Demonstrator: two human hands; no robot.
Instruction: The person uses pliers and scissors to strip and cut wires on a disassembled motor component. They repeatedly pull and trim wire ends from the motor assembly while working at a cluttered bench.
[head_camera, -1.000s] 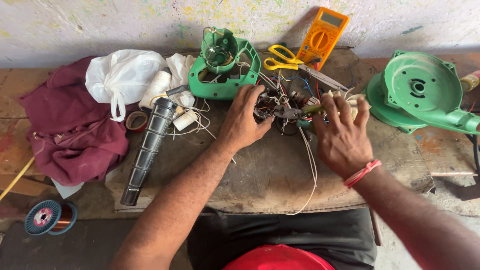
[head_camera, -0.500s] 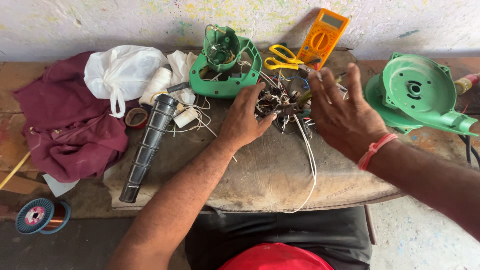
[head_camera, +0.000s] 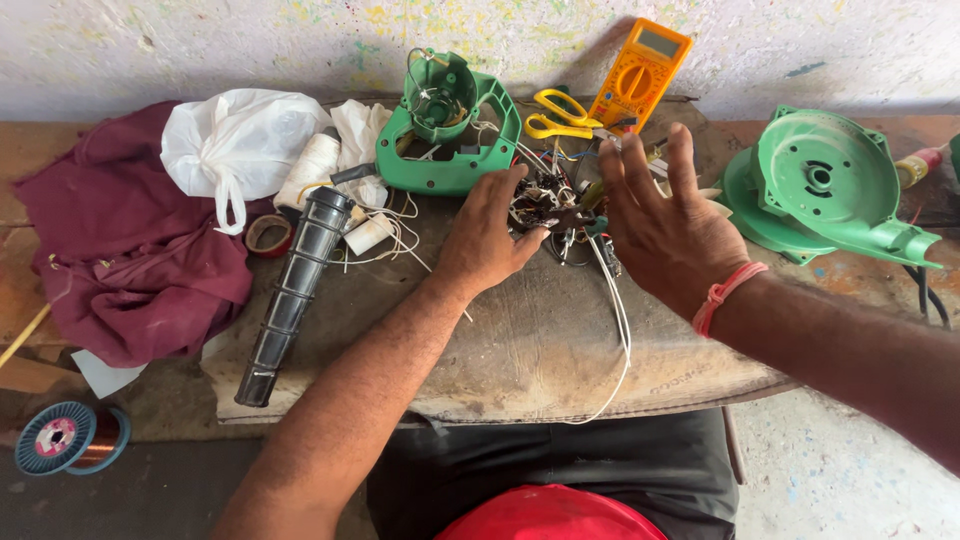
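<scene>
We are gripping one wiry motor (head_camera: 548, 212) in our left hand (head_camera: 487, 238), spreading our right hand (head_camera: 668, 215) empty, near two green plastic housings (head_camera: 445, 135).

Bare left forearm stretched forward from lower centre, left hand (head_camera: 487, 232) palm down with fingers curled in a pinch, right forearm entering from the right edge, right hand (head_camera: 668, 212) raised, open, fingers spread, red thread band around its wrist
</scene>
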